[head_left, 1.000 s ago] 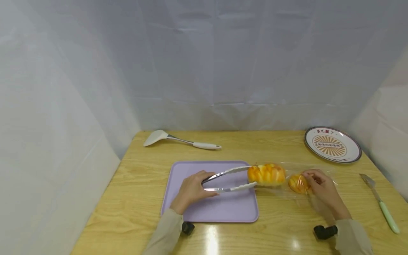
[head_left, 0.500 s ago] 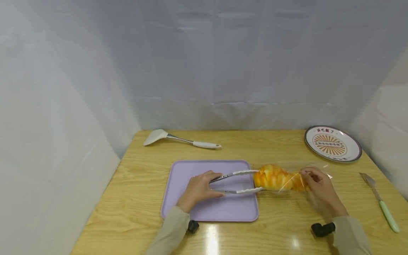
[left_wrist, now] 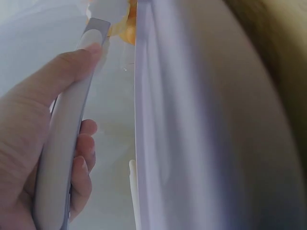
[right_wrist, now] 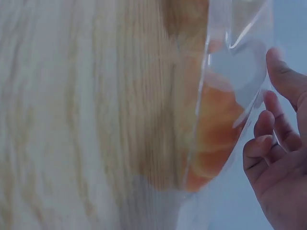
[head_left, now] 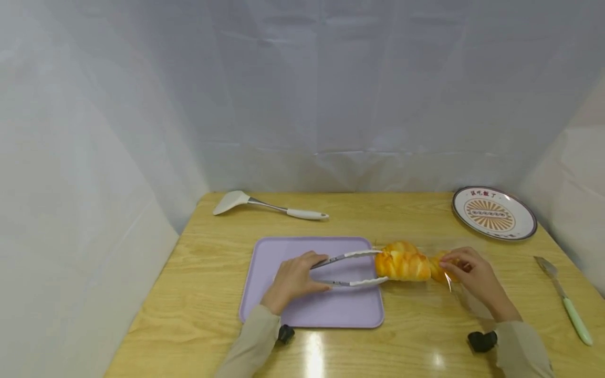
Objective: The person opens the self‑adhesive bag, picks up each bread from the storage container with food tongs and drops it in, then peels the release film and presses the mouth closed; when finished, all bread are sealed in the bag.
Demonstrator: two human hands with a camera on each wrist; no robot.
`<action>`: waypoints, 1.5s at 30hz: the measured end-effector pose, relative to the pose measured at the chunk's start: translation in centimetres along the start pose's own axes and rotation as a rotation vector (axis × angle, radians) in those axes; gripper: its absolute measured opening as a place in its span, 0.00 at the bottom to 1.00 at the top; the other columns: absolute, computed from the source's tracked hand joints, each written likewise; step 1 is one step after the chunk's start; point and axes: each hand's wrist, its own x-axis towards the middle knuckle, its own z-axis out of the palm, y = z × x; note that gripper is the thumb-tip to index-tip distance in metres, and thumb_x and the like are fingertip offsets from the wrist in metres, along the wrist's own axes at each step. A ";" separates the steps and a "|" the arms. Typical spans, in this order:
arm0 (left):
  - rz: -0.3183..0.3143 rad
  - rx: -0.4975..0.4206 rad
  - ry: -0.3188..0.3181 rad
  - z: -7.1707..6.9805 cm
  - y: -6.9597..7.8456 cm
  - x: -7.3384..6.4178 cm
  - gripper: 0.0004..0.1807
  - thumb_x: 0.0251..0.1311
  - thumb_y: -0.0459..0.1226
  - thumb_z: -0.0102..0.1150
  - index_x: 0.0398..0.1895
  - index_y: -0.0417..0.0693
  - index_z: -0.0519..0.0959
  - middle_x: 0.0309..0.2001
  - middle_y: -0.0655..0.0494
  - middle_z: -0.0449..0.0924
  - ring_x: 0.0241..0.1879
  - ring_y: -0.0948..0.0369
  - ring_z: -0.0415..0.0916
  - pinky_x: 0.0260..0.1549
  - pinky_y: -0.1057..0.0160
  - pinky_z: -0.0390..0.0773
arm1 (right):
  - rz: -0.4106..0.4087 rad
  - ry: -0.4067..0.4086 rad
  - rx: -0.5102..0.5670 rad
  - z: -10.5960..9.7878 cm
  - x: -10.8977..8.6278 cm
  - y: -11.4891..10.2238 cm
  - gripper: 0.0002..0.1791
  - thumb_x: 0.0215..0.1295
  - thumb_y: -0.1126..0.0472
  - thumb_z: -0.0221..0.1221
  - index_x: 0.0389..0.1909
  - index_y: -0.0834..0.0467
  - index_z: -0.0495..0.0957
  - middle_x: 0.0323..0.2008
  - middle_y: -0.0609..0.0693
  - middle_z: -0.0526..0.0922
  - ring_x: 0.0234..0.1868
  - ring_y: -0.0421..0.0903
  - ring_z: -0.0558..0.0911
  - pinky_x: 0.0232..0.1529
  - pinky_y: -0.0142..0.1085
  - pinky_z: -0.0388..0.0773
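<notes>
My left hand (head_left: 294, 279) grips a pair of kitchen tongs (head_left: 361, 253) with white scalloped tips, thumb on one arm and fingers round the other. Between the spread tips lies a golden braided bread loaf (head_left: 404, 264), just right of the tray. Close against its right end is a smaller round bread (head_left: 437, 266), inside a clear plastic bag (right_wrist: 249, 28). My right hand (head_left: 475, 275) pinches the bag film over that smaller bread between thumb and fingers. In the left wrist view the tongs' pale handle fills the palm, and the loaf shows only in part.
Under the left hand lies a purple tray (head_left: 331, 315). A white spatula (head_left: 304, 214) rests behind it. At the back right stands a patterned plate (head_left: 522, 226), and a green-handled metal server (head_left: 574, 319) lies near the right edge of the wooden table (head_left: 179, 315).
The left hand and tongs have shifted right, bringing the loaf against the smaller bread. The right hand stays by the bag, and the film over the breads has changed shape.
</notes>
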 end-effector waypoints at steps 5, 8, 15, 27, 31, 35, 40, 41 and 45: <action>0.003 0.004 0.000 0.0 0.0 0.1 0.37 0.38 0.54 0.78 0.56 0.54 0.81 0.43 0.59 0.84 0.34 0.61 0.81 0.30 0.65 0.80 | 0.008 -0.059 0.013 0.2 0.0 -0.4 0.13 0.52 0.69 0.70 0.40 0.63 0.83 0.38 0.38 0.75 0.27 0.33 0.64 0.25 0.26 0.63; -0.002 0.001 -0.003 0.1 0.0 0.1 0.37 0.37 0.54 0.78 0.56 0.54 0.81 0.43 0.59 0.84 0.34 0.61 0.80 0.29 0.64 0.79 | -0.024 -0.069 0.026 0.4 0.0 -0.6 0.16 0.47 0.71 0.71 0.40 0.64 0.84 0.38 0.43 0.75 0.26 0.37 0.62 0.25 0.29 0.61; -0.022 -0.010 -0.010 0.2 0.0 0.0 0.37 0.37 0.53 0.78 0.55 0.54 0.81 0.44 0.59 0.84 0.36 0.59 0.81 0.31 0.61 0.80 | -0.053 -0.076 0.068 0.6 -0.2 -0.9 0.17 0.46 0.73 0.71 0.40 0.64 0.85 0.42 0.37 0.74 0.26 0.34 0.65 0.25 0.27 0.64; -0.030 -0.019 0.005 0.1 0.0 -0.1 0.37 0.37 0.53 0.79 0.55 0.53 0.81 0.44 0.58 0.84 0.35 0.59 0.82 0.30 0.62 0.80 | -0.297 0.054 0.069 1.2 0.0 -0.9 0.14 0.38 0.82 0.68 0.28 0.64 0.85 0.32 0.51 0.77 0.28 0.30 0.70 0.27 0.21 0.68; -0.033 -0.024 0.005 0.0 0.1 -0.1 0.37 0.37 0.53 0.79 0.55 0.54 0.81 0.44 0.58 0.84 0.35 0.59 0.81 0.30 0.62 0.80 | -0.276 0.101 0.069 1.1 0.1 -2.2 0.15 0.36 0.85 0.67 0.25 0.66 0.83 0.30 0.52 0.76 0.22 0.33 0.65 0.22 0.21 0.62; -0.036 -0.074 -0.008 0.1 0.1 0.0 0.37 0.37 0.53 0.79 0.55 0.54 0.81 0.45 0.58 0.84 0.38 0.59 0.81 0.34 0.59 0.81 | -0.255 0.108 0.096 0.7 0.3 -4.3 0.14 0.37 0.87 0.65 0.25 0.69 0.82 0.30 0.52 0.76 0.22 0.35 0.64 0.22 0.23 0.61; -0.050 -0.152 -0.061 0.1 0.1 0.2 0.36 0.38 0.53 0.79 0.55 0.54 0.81 0.47 0.57 0.84 0.43 0.57 0.81 0.42 0.55 0.81 | -0.205 0.117 0.155 1.1 0.1 -3.7 0.14 0.39 0.87 0.64 0.26 0.69 0.82 0.32 0.45 0.77 0.23 0.35 0.64 0.22 0.28 0.61; -0.052 -0.156 -0.075 0.0 0.1 0.2 0.36 0.38 0.53 0.78 0.55 0.54 0.81 0.47 0.57 0.84 0.44 0.57 0.81 0.44 0.55 0.81 | -0.200 0.119 0.156 1.2 0.0 -3.2 0.15 0.39 0.87 0.64 0.27 0.68 0.83 0.33 0.43 0.77 0.23 0.34 0.64 0.22 0.28 0.61; -0.043 -0.143 -0.135 0.1 0.1 0.3 0.36 0.39 0.53 0.78 0.56 0.54 0.81 0.49 0.57 0.84 0.46 0.57 0.82 0.47 0.54 0.81 | -0.224 0.104 0.161 1.6 -0.2 -1.5 0.15 0.40 0.85 0.65 0.28 0.66 0.84 0.33 0.45 0.78 0.26 0.32 0.67 0.24 0.27 0.63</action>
